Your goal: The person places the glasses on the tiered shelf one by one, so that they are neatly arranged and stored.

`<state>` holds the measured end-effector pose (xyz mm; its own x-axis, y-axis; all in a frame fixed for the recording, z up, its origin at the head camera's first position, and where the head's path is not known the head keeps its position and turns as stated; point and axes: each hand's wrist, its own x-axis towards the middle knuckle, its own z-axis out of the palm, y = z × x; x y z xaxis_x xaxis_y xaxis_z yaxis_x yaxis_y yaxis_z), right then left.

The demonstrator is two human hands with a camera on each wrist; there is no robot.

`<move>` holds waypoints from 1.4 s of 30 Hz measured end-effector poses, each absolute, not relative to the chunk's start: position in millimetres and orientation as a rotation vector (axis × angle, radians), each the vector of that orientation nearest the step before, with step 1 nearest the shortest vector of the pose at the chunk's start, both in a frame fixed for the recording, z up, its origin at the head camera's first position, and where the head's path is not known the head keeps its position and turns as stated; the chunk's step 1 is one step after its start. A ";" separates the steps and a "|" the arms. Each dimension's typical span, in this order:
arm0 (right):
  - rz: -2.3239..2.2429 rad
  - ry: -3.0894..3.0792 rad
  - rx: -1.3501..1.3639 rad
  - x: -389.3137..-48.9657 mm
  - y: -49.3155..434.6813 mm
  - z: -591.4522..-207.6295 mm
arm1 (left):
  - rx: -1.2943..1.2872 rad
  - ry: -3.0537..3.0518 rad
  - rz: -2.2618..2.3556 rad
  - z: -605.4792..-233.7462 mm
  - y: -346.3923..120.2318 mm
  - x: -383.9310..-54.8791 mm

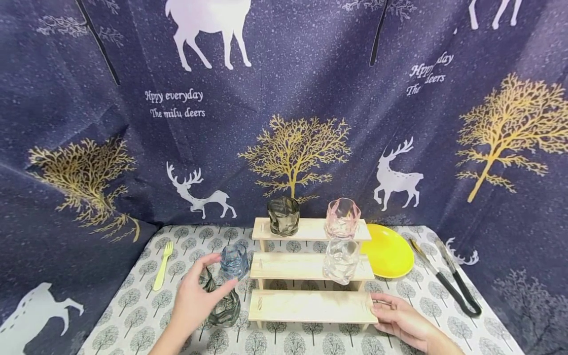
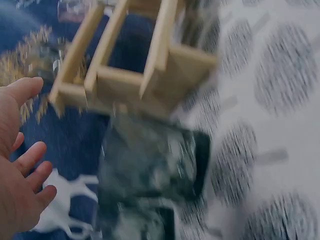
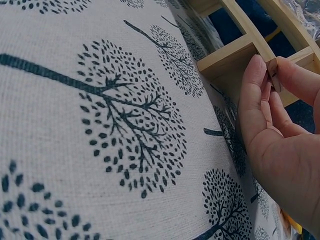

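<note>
My left hand (image 1: 195,293) is held with thumb and fingers spread apart beside a blue faceted glass (image 1: 234,262). In the left wrist view nothing lies between those fingers. Two dark smoky glasses stand by this hand; the nearer dark glass (image 1: 225,309) is partly covered by the thumb, the other mostly by the hand. My right hand (image 1: 401,320) pinches the right end of the lowest board of a three-step wooden shelf (image 1: 310,303). On its top step are a smoky glass (image 1: 284,217) and a pink glass (image 1: 343,219); a clear glass (image 1: 340,264) stands on the middle step.
A yellow plate (image 1: 388,252) lies behind the shelf's right side. Farther right are black-handled tongs (image 1: 457,291). At the left lies a pale yellow fork (image 1: 163,266). A dark blue deer-print cloth (image 1: 301,93) hangs behind the tree-print tablecloth (image 1: 133,305).
</note>
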<state>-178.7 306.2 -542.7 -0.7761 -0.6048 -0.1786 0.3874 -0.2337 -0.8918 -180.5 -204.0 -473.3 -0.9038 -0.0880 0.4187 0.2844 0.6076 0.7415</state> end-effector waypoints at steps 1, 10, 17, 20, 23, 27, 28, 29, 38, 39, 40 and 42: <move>-2.046 1.400 -0.268 -178.8 306.0 -542.7 | -0.125 -2.435 -1.217 -475.9 -211.1 -180.7; -2.043 1.393 -0.228 -178.2 305.9 -540.9 | -0.023 -2.531 -1.290 -496.7 -259.2 -185.7; -2.044 1.399 -0.222 -177.9 306.2 -541.3 | -0.043 -2.522 -1.520 -517.3 -274.3 -191.3; -2.045 1.404 -0.213 -177.7 305.8 -541.1 | -0.044 -2.500 -1.599 -525.2 -278.6 -193.5; -2.044 1.416 -0.202 -177.4 305.4 -540.4 | -0.050 -2.493 -1.611 -533.0 -283.0 -195.2; -2.047 1.418 -0.208 -176.9 305.4 -539.1 | -0.017 -2.519 -1.600 -540.8 -287.1 -196.2; -2.048 1.414 -0.210 -177.0 305.4 -538.9 | -0.003 -2.531 -1.589 -541.8 -287.9 -196.1; -2.049 1.411 -0.212 -177.1 305.4 -538.8 | 0.009 -2.538 -1.585 -542.5 -288.3 -196.1; -2.055 1.411 -0.228 -176.4 304.8 -539.6 | 0.116 -2.586 -1.605 -546.9 -290.8 -197.2; -2.056 1.414 -0.228 -176.3 304.7 -539.9 | 0.121 -2.586 -1.609 -547.7 -291.4 -197.6; -2.055 1.418 -0.227 -176.2 304.7 -540.1 | 0.125 -2.585 -1.613 -548.4 -292.0 -197.9; -2.055 1.421 -0.225 -176.1 304.5 -540.6 | 0.121 -2.573 -1.624 -549.5 -292.8 -198.1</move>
